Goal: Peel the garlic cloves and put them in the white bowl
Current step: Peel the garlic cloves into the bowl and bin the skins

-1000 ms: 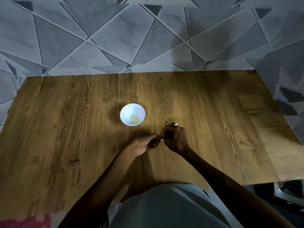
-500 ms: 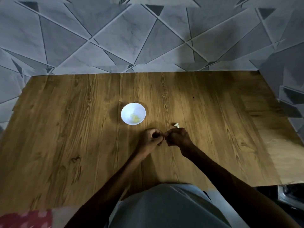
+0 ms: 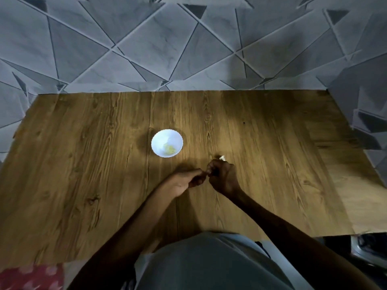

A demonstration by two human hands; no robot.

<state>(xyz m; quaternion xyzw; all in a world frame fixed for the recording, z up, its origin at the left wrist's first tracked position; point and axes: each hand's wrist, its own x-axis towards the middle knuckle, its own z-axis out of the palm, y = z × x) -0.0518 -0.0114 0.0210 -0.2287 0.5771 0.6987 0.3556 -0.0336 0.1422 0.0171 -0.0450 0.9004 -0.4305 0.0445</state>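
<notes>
The left hand [image 3: 186, 182] and right hand [image 3: 224, 177] curl fingertip to fingertip, seemingly pinching a hidden clove, bowl [image 3: 156, 141] just beyond; hard picking could shoot the clove onto the table [image 3: 83, 164].

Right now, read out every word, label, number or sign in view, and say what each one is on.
No text can be read anywhere.
The bowl is plain white; the table shows only wood grain; the wall only tile lines; the red cloth a pale pattern, no letters.
The left hand and right hand pinch a clove, mostly hidden, no mark showing.
</notes>
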